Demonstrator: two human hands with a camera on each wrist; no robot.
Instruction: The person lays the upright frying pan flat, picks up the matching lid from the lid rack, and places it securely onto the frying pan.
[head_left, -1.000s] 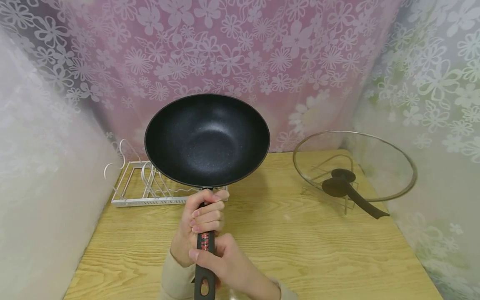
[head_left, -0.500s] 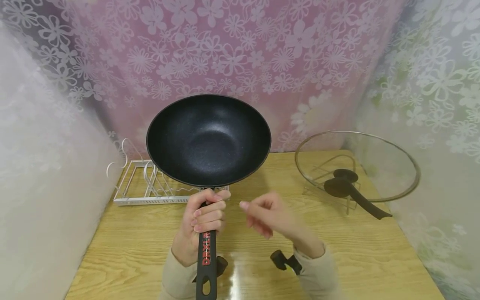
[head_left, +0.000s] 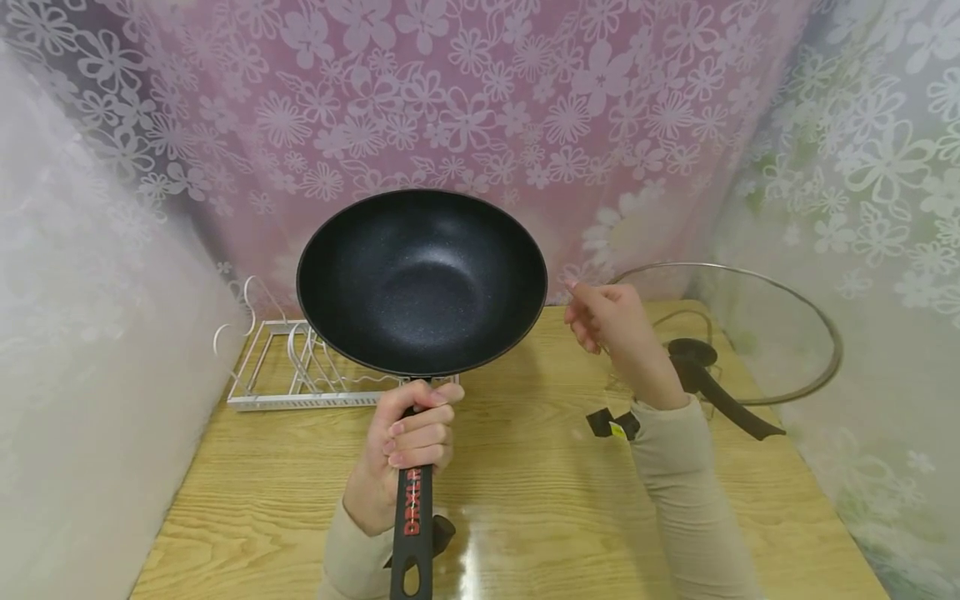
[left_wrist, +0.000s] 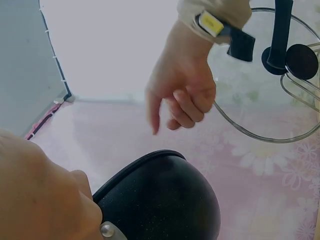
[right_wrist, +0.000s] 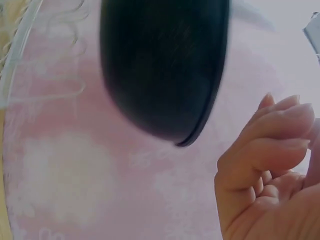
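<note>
A black wok (head_left: pixel 423 283) is held up above the table, its inside facing me. My left hand (head_left: pixel 412 433) grips its handle (head_left: pixel 411 533) just below the bowl, and red letters show on the handle under the fist. To the right of the wok's rim is my right hand (head_left: pixel 615 329), fingers loosely bent and holding nothing. The right wrist view shows that hand (right_wrist: pixel 270 165) apart from the wok's dark outer side (right_wrist: pixel 160 70). Behind the right forearm, a glass lid (head_left: pixel 817 333) with a black handle (head_left: pixel 731 408) is partly hidden.
A white wire rack (head_left: pixel 300 400) stands at the back left, partly behind the wok. The lid leans on a wire stand (head_left: pixel 682 315) at the back right of the wooden table (head_left: pixel 525 492). Floral curtains (head_left: pixel 480 108) close in the back and sides.
My right hand has let go of the wok's handle and moved up and right, to beside the wok's rim. The left hand still holds the wok in nearly the same place.
</note>
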